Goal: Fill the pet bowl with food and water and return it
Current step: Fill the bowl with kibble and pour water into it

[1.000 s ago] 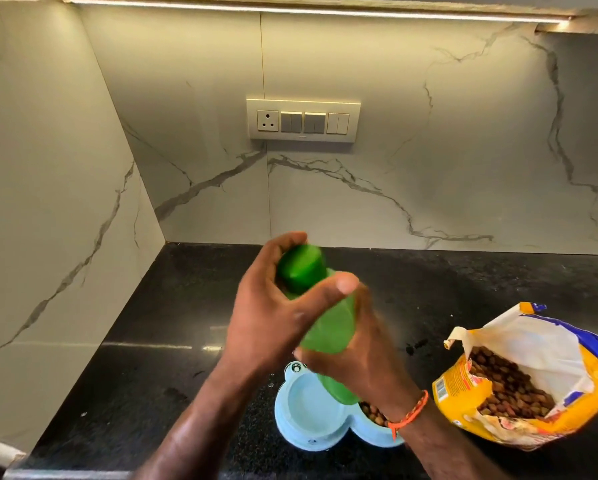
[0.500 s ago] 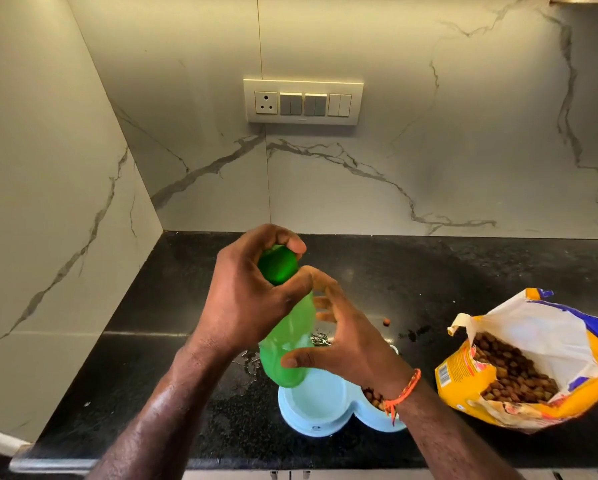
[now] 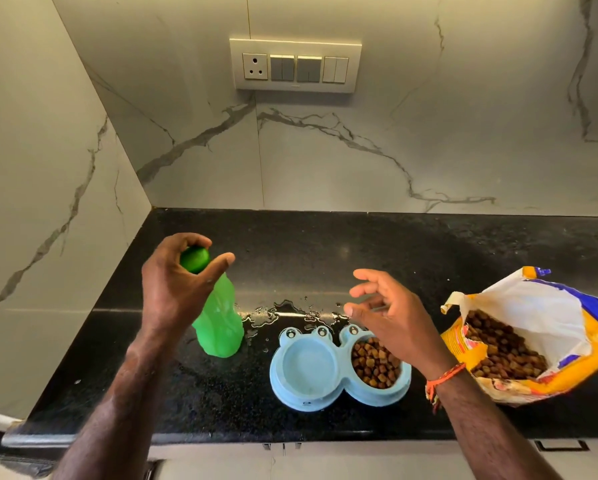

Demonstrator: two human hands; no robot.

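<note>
A light blue frog-shaped double pet bowl (image 3: 340, 396) sits near the counter's front edge. Its right cup holds brown kibble (image 3: 375, 363); its left cup looks pale, and I cannot tell whether water is in it. A green bottle (image 3: 221, 323) stands upright on the counter left of the bowl. My left hand (image 3: 176, 289) grips its green cap from above. My right hand (image 3: 391, 317) hovers open above the bowl's right cup, holding nothing. An open yellow food bag (image 3: 529, 337) full of kibble lies at the right.
The black counter (image 3: 394, 251) meets marble walls at the left and back. A puddle of water (image 3: 290, 311) lies just behind the bowl. A switch panel (image 3: 295, 65) is on the back wall. Cabinet fronts run below the counter's front edge.
The bottle went from held over the bowl in both hands to standing on the counter at the left. My right hand let go and moved right over the bowl.
</note>
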